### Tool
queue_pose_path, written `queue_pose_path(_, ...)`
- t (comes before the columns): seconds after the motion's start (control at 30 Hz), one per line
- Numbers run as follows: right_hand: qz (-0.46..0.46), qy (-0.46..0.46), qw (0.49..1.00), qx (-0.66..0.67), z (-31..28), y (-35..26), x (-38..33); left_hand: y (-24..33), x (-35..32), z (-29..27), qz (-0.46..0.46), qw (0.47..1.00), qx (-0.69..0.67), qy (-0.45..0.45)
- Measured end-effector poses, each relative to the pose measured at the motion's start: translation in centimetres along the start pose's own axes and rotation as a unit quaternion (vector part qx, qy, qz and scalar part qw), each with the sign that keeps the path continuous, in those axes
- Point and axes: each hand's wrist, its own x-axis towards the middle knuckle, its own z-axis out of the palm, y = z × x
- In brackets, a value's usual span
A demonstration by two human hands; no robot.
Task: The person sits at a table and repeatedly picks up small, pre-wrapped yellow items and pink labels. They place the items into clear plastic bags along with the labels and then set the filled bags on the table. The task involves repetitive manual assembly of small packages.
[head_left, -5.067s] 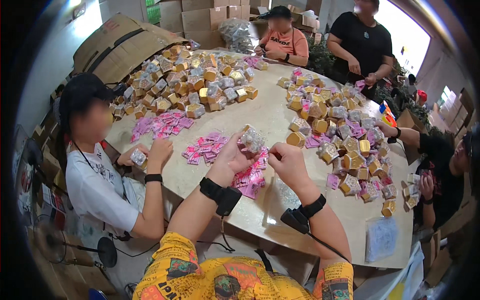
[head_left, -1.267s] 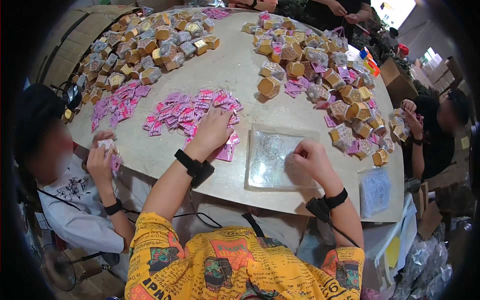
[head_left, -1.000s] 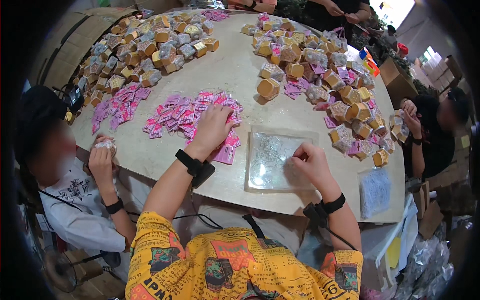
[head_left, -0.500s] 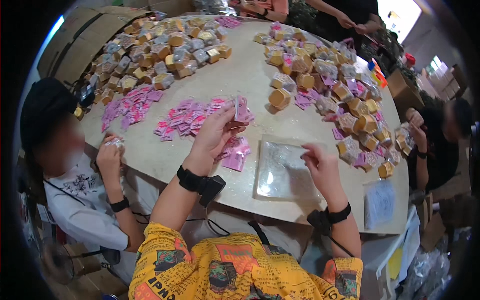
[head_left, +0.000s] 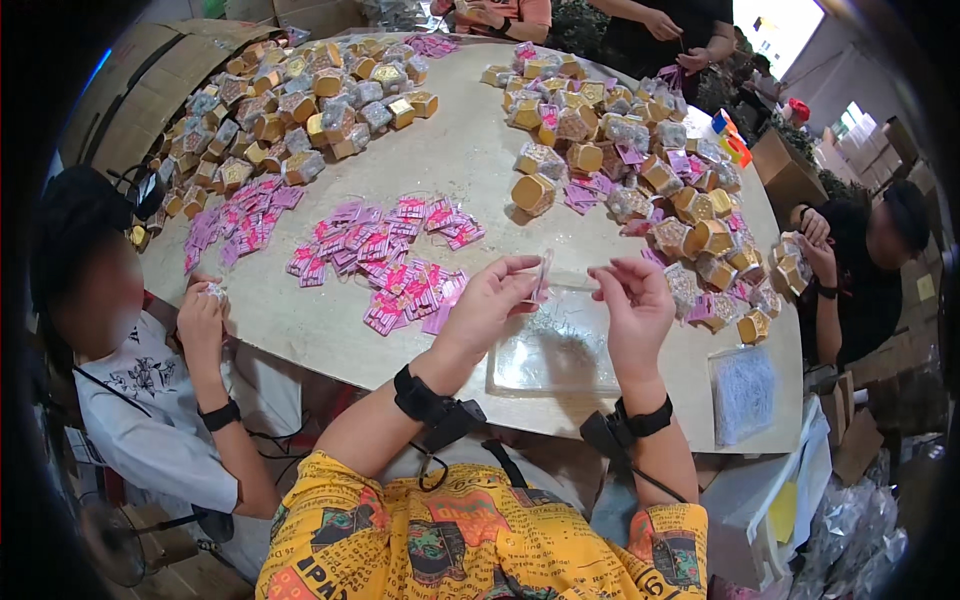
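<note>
1. A thin tag [head_left: 544, 276] is being held edge-on between the two hands; clock directions are running from it.
2. Left hand [head_left: 497, 300], at 8 o'clock, is pinching the tag.
3. Right hand [head_left: 640, 305], at 3 o'clock, is bunching its fingertips; cannot tell whether they are gripping anything.
4. A clear tray [head_left: 525, 375] is lying at 6 o'clock.
5. Pink tags [head_left: 370, 240] are lying at 9 to 10 o'clock.
6. Gold ornaments [head_left: 585, 157] are sitting piled at 1 o'clock.

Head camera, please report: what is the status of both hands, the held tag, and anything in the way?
Left hand holding tag, edge-on. Right hand apart from tag, contents unclear. Clear tray beneath hands, partly hidden.
</note>
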Motion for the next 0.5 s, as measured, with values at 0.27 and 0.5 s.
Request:
queue_pose_path(0.27,0.193,-0.158,0.968,0.031,0.3,-0.5,0.2,-0.1,0.6,0.2,-0.027,0.998,0.026,0.044)
queue_pose_path(0.5,0.340,-0.113,0.916,0.179,0.3,0.7,1.9,0.1,0.4,0.6,0.052,0.978,0.166,0.111)
